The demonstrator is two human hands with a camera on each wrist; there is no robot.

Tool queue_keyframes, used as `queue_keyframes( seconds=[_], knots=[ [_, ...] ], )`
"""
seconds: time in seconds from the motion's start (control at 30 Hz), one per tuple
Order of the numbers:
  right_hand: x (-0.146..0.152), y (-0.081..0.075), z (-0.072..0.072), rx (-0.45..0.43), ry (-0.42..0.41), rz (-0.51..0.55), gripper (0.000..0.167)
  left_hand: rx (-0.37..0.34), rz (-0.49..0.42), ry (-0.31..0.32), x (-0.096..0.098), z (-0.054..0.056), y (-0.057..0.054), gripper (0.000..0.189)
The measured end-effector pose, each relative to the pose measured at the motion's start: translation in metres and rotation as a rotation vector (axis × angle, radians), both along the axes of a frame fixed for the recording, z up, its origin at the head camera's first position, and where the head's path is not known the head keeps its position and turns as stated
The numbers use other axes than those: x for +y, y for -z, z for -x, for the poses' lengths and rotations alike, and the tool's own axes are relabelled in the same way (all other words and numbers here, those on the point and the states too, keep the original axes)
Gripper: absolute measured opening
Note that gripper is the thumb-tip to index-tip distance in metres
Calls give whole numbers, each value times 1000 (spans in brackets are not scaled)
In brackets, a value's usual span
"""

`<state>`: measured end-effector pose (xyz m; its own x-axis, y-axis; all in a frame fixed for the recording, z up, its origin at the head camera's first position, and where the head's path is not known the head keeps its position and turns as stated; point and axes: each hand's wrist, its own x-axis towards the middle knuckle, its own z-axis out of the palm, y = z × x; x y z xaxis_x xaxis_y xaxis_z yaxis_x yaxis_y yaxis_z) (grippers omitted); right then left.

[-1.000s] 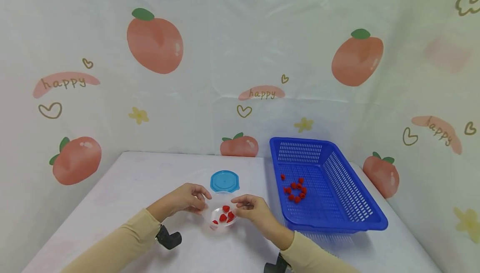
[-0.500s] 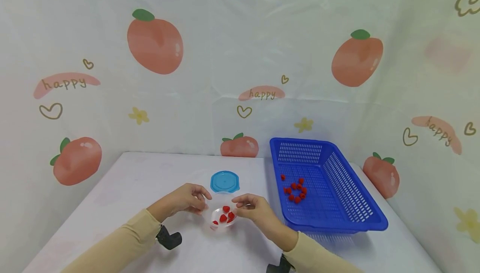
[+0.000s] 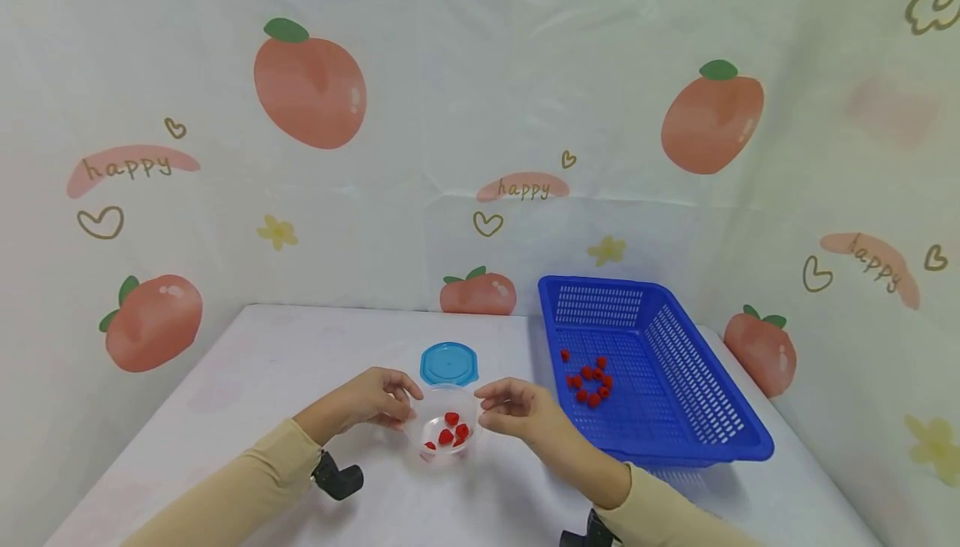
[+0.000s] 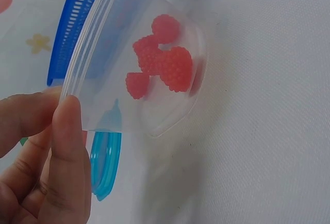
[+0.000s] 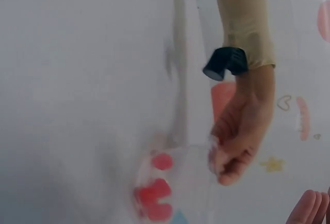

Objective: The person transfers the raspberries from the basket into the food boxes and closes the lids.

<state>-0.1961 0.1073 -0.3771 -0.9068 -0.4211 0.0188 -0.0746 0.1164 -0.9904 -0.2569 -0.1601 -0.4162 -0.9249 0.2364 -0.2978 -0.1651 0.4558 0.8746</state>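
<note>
Tabletop [image 3: 315, 343], cup rim [image 4: 88, 49] between left fingers [image 4: 67, 141]

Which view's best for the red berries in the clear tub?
Left wrist: the berries appear large, with texture visible through the clear tub. Head shows them small, from above; right wrist shows only blurred red blobs.

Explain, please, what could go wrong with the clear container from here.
The left grip pinches one side of the clear container, which could slip or tip. With the blue lid off, the red berries inside might then spill. The right grip, close to the opposite rim, may bump it.
</note>
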Motion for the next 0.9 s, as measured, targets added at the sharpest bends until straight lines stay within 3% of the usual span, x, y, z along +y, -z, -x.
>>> queue_keyframes(
  seconds=[0.23,0.47,0.7,0.9],
  knots=[
    [27,-26,19,62,21,62,36,2,-15,21,-2,1,0,26],
    [64,-45,45,106,69,173,22,5,-24,36,-3,0,-1,26],
    [97,-50,69,96,165,238,22,9,-29,48,-3,1,0,26],
    [125,-41,90,109,256,169,17,7,-15,37,-2,1,0,26]
  ],
)
